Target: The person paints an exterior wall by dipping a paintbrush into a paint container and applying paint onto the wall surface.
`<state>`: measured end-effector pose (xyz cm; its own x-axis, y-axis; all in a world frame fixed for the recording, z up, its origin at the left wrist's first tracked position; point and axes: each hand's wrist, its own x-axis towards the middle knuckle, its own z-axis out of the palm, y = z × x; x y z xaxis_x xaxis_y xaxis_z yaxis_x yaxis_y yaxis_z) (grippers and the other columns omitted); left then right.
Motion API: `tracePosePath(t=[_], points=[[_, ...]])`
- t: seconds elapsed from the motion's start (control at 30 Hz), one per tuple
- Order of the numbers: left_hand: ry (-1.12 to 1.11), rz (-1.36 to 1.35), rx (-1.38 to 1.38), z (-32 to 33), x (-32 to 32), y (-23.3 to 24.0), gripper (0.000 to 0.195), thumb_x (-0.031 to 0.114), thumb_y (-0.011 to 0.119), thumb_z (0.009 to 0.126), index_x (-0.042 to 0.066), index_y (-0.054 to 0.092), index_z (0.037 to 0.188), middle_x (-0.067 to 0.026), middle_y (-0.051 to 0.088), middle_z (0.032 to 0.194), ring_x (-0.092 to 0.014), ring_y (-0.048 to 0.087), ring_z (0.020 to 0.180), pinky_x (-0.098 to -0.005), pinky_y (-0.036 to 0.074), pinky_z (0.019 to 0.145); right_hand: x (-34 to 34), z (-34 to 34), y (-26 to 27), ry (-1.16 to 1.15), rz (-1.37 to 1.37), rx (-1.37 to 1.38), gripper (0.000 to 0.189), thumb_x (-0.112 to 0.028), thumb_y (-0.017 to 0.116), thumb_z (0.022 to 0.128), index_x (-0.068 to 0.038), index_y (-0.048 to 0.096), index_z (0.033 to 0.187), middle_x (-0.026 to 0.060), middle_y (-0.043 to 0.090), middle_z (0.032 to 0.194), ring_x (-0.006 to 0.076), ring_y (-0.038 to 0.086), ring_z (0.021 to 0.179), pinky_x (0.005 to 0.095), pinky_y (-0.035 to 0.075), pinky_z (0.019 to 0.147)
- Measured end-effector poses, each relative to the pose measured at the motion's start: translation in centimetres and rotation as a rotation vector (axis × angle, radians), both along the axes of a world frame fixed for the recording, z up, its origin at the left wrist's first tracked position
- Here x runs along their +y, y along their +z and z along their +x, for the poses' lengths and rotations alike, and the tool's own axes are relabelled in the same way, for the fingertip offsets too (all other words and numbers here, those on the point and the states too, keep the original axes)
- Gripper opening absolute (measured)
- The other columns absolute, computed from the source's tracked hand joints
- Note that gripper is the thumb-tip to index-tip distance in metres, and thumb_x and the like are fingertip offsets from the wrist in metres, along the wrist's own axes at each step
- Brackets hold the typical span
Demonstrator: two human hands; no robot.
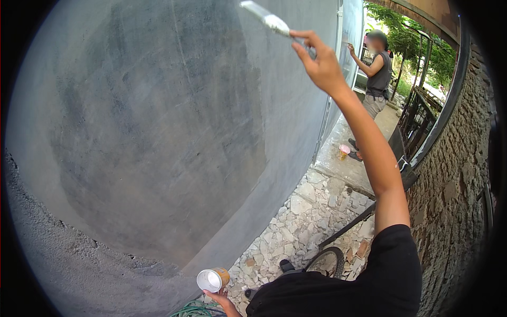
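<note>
Raised high along the wall, my right hand (323, 65) grips the handle of a paintbrush (273, 23) whose ferrule and bristles are coated in white paint. The bristle tip points up and left, at the upper part of the plastered wall (158, 119); whether it touches cannot be told. Low in front of me, my left hand (222, 299) holds a small plastic tub (214, 279), tilted so that white paint shows inside. A lighter grey band surrounds a large darker grey patch on the wall.
Broken rubble (293, 222) covers the ground, with a bicycle wheel (336, 261) and a green hose (198, 308) close to me. A rough wall (447, 206) rises on the right. Farther along, a person (376, 75) stands by the wall near another tub (344, 152).
</note>
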<state>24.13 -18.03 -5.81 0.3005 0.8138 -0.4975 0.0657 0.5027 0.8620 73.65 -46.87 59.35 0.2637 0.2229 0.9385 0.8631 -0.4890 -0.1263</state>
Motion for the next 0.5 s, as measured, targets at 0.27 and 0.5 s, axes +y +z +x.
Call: tracePosePath(t=[0.27,0.5], points=[[0.005,0.013,-0.04,-2.7,2.6,-4.8,0.109,0.096,0.022,0.091,0.021,0.023,0.17,-0.0082,0.05,0.16,-0.034,0.059,0.128,-0.053,0.042,0.098,-6.6,-0.8,-35.0,0.12,-0.972,0.685,0.028,-0.031,0.063,0.105,-0.017,0.066,0.129,0.0207,0.075,0.105,0.0431,0.072,0.096,0.0525,0.057,0.086],[0.027,0.015,-0.016,-0.9,1.8,-1.8,0.11,0.097,0.022,0.09,0.02,0.025,0.169,-0.0081,0.051,0.159,-0.034,0.059,0.129,-0.0522,0.043,0.097,-2.8,0.7,-20.0,-0.031,-0.845,0.578,0.025,-0.025,0.065,0.104,-0.017,0.065,0.127,0.018,0.068,0.073,0.0403,0.069,0.074,0.0515,0.053,0.072]])
